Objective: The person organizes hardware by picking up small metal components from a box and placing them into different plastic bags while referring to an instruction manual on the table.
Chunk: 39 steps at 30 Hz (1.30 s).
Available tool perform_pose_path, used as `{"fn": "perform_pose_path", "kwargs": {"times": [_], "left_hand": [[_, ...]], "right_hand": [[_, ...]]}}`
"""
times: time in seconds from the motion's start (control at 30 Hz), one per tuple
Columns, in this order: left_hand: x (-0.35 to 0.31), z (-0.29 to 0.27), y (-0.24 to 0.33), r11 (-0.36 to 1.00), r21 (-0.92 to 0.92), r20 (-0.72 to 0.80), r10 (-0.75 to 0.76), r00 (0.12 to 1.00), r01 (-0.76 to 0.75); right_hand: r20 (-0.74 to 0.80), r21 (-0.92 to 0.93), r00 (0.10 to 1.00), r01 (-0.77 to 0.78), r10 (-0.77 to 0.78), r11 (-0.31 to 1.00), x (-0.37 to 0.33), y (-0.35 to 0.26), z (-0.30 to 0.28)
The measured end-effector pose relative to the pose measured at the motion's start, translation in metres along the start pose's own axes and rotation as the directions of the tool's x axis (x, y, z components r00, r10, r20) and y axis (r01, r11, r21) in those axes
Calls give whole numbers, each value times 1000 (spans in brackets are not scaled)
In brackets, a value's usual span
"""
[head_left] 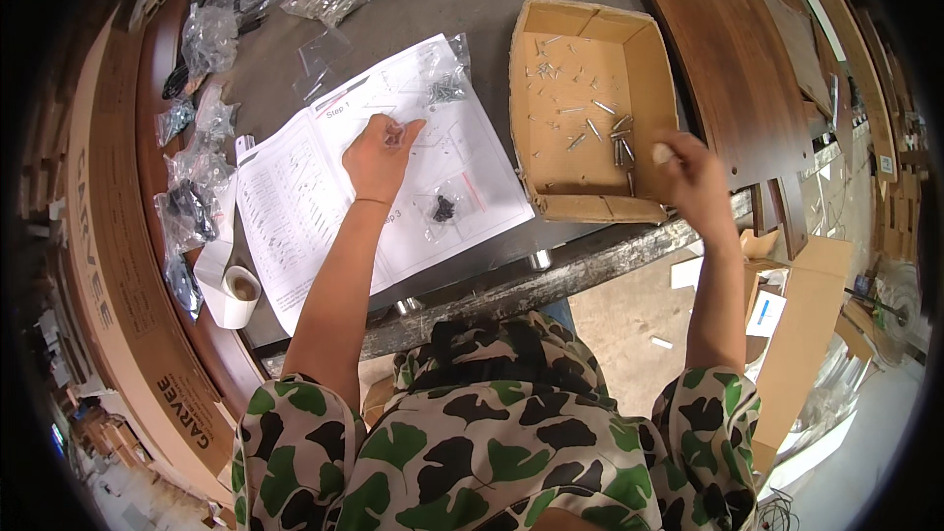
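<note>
We closed left fingers (378, 128) on apparent clear plastic (394, 134) above instruction sheets (457, 152), right fingers (682, 146) blurred, grip unclear, by a cardboard tray (590, 207) whose walls likely corralled loose hardware (619, 149).

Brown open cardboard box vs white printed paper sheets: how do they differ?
The brown open cardboard box has raised walls; the white printed paper sheets lie flat. The box holds loose metal hardware; the sheets bear small clear plastic bags. Both rest on the dark tabletop.
</note>
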<state>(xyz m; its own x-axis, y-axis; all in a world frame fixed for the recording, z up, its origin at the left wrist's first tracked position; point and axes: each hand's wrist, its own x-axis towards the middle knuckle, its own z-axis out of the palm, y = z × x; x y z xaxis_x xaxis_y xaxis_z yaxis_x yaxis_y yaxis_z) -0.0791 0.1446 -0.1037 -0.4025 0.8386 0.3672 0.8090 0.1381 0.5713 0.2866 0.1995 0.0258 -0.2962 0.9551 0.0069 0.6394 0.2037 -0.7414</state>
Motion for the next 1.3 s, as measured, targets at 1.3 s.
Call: {"fn": "perform_pose_path", "kwargs": {"times": [1.3], "left_hand": [[1,6,-1,995,-104,-15,-11,1000,9]], "right_hand": [[160,-226,987,32,5,974,39,9,34]]}}
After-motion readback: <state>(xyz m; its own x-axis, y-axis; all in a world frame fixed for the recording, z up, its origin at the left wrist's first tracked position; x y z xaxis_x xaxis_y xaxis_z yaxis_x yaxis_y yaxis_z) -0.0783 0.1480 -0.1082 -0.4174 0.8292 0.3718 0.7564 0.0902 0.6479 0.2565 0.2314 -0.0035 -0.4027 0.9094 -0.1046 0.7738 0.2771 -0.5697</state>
